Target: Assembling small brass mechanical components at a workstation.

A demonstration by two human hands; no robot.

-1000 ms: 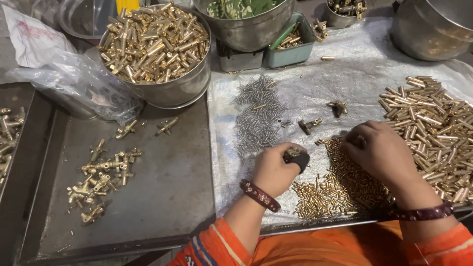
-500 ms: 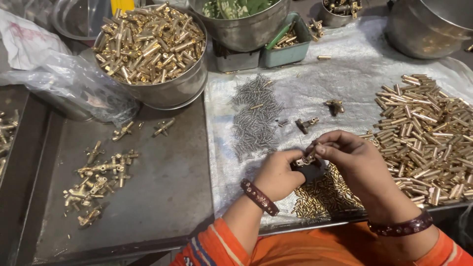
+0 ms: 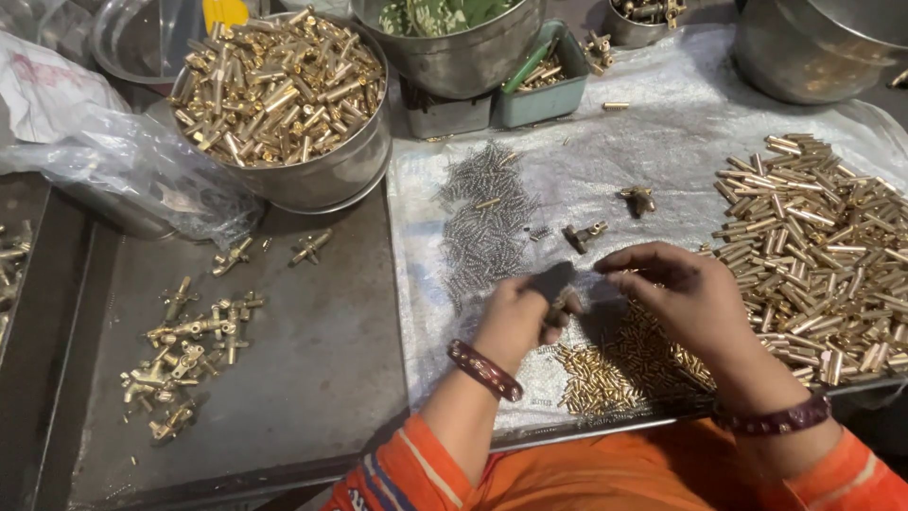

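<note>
My left hand [image 3: 520, 312] is closed around a small dark block-shaped piece [image 3: 551, 282], held just above the plastic sheet. My right hand [image 3: 681, 293] sits beside it with its fingertips pinched together near that piece; whatever they pinch is too small to make out. Below both hands lies a heap of small brass pins [image 3: 624, 364]. A patch of thin grey springs [image 3: 487, 222] spreads just beyond the left hand. Brass tubes [image 3: 813, 246] are heaped to the right of my right hand.
A steel bowl of brass parts [image 3: 284, 85] stands at the back left. Assembled brass fittings [image 3: 189, 350] lie on the dark metal tray [image 3: 312, 378]. A green box [image 3: 549, 90], more steel bowls [image 3: 804, 47] and a crumpled plastic bag [image 3: 104, 161] line the back.
My right hand rose from the pin heap and met my left hand at the dark piece. My left hand lifted slightly and turned the piece.
</note>
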